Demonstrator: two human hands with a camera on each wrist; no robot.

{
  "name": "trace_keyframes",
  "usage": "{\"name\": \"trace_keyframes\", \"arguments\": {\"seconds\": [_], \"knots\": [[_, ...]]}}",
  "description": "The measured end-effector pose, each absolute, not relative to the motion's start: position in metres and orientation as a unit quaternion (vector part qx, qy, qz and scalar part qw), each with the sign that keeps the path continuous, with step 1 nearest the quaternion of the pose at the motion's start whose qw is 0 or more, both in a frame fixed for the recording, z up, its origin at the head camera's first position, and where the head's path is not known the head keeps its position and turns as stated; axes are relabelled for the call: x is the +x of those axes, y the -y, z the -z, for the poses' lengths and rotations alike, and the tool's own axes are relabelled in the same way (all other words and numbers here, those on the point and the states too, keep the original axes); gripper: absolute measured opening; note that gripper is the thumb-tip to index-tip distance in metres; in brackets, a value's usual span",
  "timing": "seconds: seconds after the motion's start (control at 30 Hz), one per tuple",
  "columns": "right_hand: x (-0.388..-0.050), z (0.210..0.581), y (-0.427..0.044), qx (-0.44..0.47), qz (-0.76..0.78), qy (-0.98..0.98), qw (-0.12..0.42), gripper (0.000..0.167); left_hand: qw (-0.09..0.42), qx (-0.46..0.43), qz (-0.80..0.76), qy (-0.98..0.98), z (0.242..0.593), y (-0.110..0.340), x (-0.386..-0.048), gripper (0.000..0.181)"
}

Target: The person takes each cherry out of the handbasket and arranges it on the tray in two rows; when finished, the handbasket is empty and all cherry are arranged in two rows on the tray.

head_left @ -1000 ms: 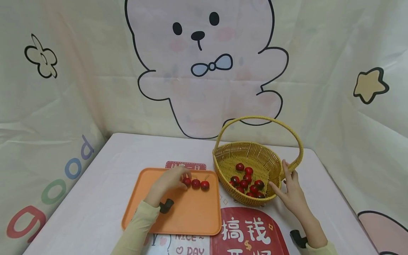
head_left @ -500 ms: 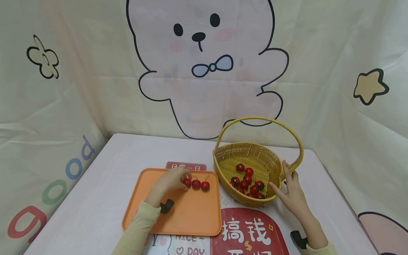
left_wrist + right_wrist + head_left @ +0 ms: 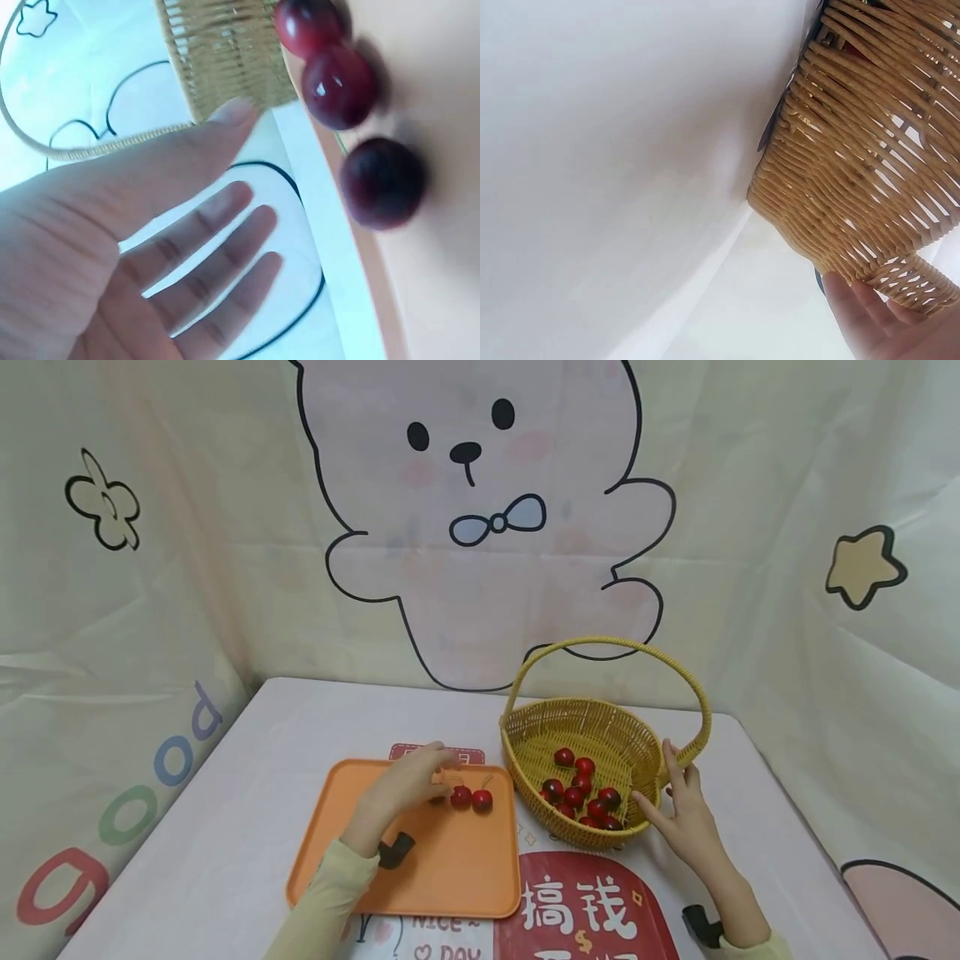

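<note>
On the orange tray [image 3: 450, 877] lie three dark red cherries in a row; one cherry [image 3: 482, 800] is at the right end, and the leftmost cherry [image 3: 383, 183] is mostly hidden by the left hand in the head view. My left hand [image 3: 402, 787] hovers just over that leftmost cherry, fingers spread and holding nothing. At the right, my right hand [image 3: 686, 814] grips the rim of the yellow wicker basket [image 3: 581, 710], thumb inside and fingers outside by the handle's foot. Several cherries [image 3: 574, 797] lie inside the basket.
A white table [image 3: 322, 718] carries everything, with a red printed mat [image 3: 585, 902] partly under the tray and basket. The basket's tall handle [image 3: 600, 642] arches above it. A printed cloth backdrop [image 3: 750, 568] closes off the back and sides.
My left hand has loosened from the leftmost cherry and lifted slightly, its fingers spreading apart. The right hand and the basket stay in place. The head view has tilted slightly.
</note>
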State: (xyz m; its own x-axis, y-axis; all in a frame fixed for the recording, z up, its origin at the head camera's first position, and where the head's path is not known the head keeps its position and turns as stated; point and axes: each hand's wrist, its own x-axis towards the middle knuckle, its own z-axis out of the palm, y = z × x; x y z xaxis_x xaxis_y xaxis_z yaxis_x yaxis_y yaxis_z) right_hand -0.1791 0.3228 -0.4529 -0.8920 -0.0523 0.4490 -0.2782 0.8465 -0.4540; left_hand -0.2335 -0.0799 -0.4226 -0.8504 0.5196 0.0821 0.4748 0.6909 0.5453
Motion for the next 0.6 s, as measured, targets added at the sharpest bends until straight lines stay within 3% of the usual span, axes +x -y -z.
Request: {"name": "trace_keyframes", "arguments": {"seconds": [0.33, 0.6], "knots": [[-0.179, 0.453, -0.323, 0.085, -0.263, 0.937, 0.213, 0.096, -0.034, 0.339, -0.286, -0.896, 0.412, 0.044, -0.233, 0.028], [-0.178, 0.452, -0.323, 0.082, -0.260, 0.938, 0.213, 0.095, -0.051, 0.373, -0.281, -0.883, 0.408, 0.007, -0.238, 0.026]]}}
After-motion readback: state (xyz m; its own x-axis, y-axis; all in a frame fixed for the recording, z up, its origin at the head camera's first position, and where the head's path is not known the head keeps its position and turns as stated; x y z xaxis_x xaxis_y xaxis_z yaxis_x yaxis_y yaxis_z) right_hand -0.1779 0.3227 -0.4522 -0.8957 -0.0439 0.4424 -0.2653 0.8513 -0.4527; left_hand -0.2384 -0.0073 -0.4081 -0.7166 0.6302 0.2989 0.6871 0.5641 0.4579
